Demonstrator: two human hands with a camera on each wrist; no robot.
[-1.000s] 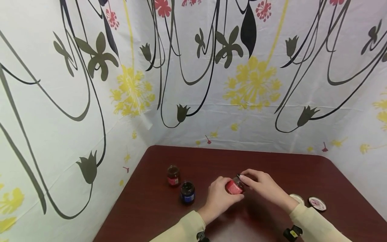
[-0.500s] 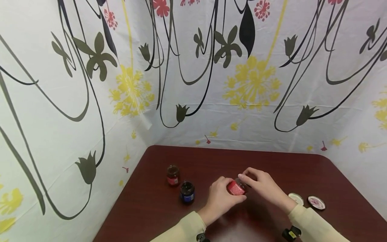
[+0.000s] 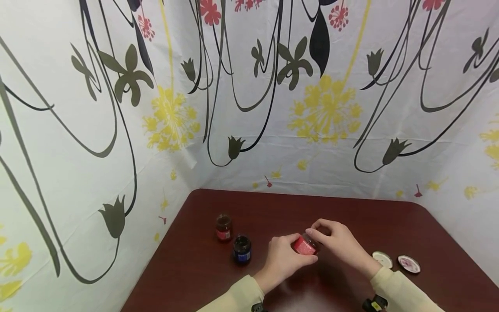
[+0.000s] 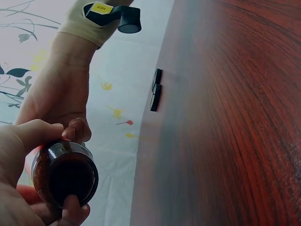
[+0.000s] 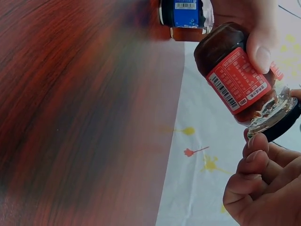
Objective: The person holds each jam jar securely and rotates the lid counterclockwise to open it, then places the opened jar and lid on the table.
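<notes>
My left hand (image 3: 285, 256) grips a small glass jar (image 3: 305, 245) with a red label, held tilted above the table. In the right wrist view the jar (image 5: 239, 77) shows dark brown contents and a barcode. A black lid (image 5: 286, 121) is at its clear glass mouth, tilted against the rim; whether it is threaded on, I cannot tell. My right hand (image 3: 338, 240) pinches this lid by its edge between thumb and fingers. In the left wrist view the jar's round base (image 4: 70, 176) faces the camera, and the lid is hidden behind it.
Left on the dark red table (image 3: 265, 208) stand a red-labelled jar (image 3: 223, 228) and a blue-labelled jar (image 3: 242, 250), both apparently without lids. Two lids, one pale (image 3: 383, 259) and one purple-stained (image 3: 409, 264), lie inside up at the right. Patterned cloth (image 3: 253, 108) hangs around.
The jar in my left hand has shifted slightly right and down. My right fingers have moved slightly over the lid, whose black edge showed in the head view one second ago and is now hidden.
</notes>
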